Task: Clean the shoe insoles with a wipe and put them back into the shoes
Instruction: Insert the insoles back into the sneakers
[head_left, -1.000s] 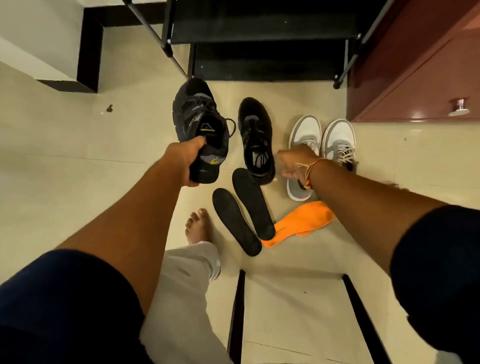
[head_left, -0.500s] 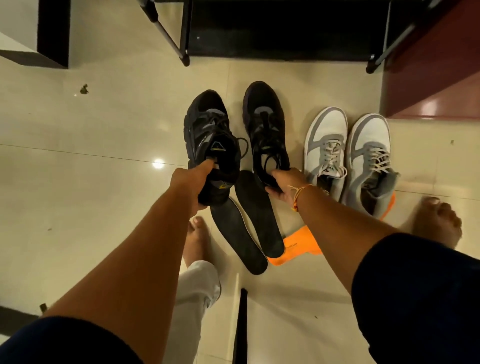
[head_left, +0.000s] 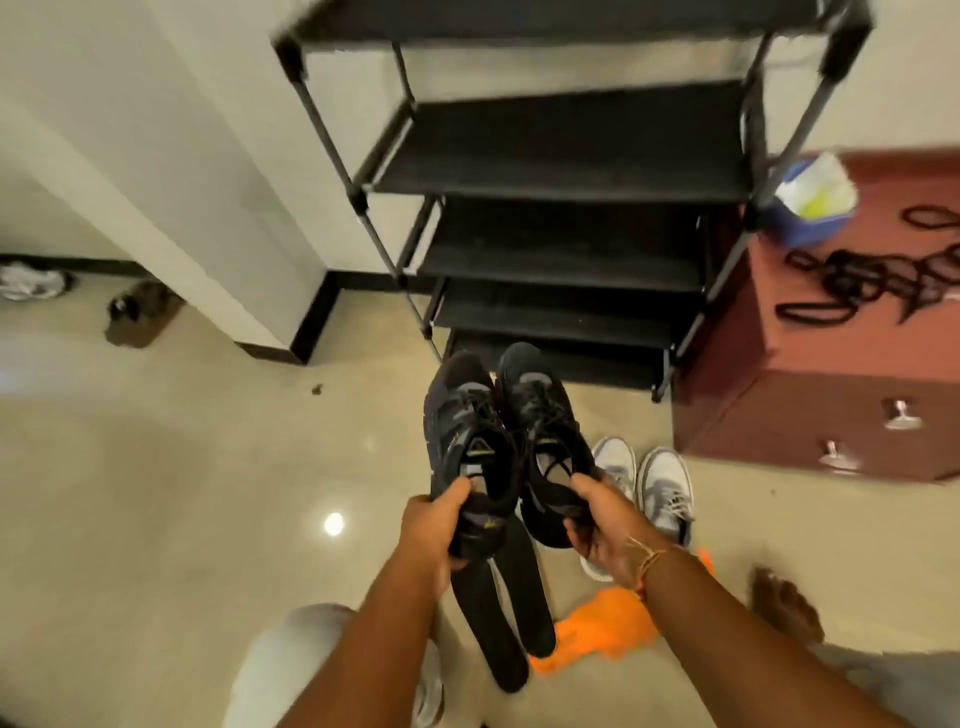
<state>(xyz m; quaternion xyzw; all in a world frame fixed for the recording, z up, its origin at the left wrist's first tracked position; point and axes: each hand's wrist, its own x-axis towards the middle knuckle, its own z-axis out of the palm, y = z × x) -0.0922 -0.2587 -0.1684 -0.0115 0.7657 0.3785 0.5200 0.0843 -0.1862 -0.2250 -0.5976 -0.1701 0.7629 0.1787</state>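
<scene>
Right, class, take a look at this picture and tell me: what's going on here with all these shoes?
A person holds two black shoes off the floor: the left hand grips the left shoe at its heel, and the right hand grips the right shoe. Two black insoles lie on the floor beneath, not yet put back, with orange insoles beside them. A grey and white pair stands to the right. A black shoe rack stands ahead.
</scene>
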